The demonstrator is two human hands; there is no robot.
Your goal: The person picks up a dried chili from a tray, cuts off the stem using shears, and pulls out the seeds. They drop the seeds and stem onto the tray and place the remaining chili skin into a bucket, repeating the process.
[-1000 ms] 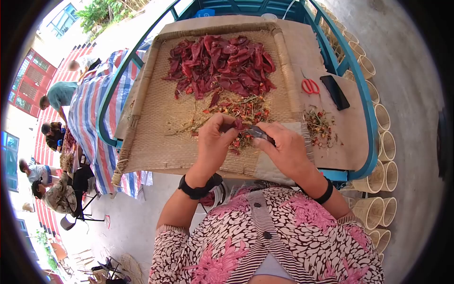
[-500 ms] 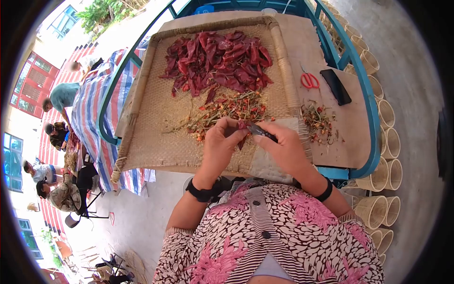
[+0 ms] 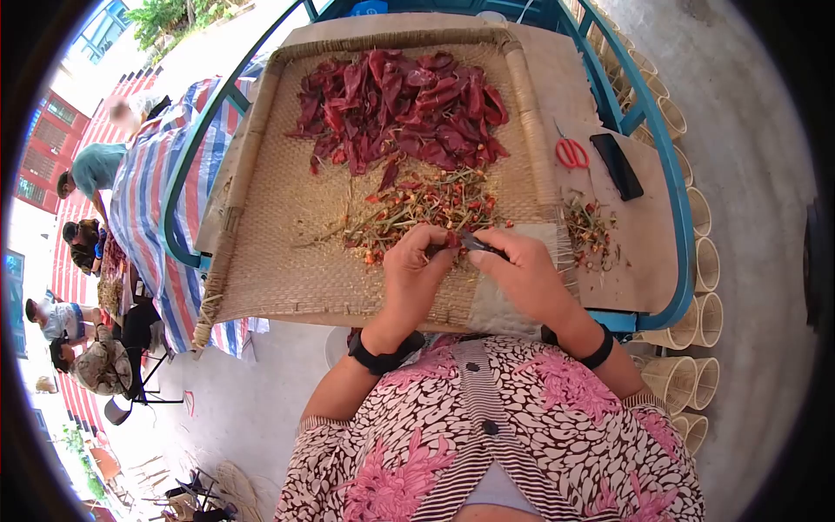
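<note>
- Both hands meet at the centre of the frame: your left hand [image 3: 416,278] pinches a dried red chili [image 3: 451,238], and your right hand [image 3: 522,277] is closed around a dark cutting tool [image 3: 480,245] that touches it.
- Work with the chili over the woven tray [image 3: 278,252], just below the stem scraps [image 3: 417,209], so trimmings land there.
- Grip near the stem end, fingertips clear of the blade, and cut close.

dark red chillies [image 3: 400,104], red-handled scissors [image 3: 571,153]
</note>
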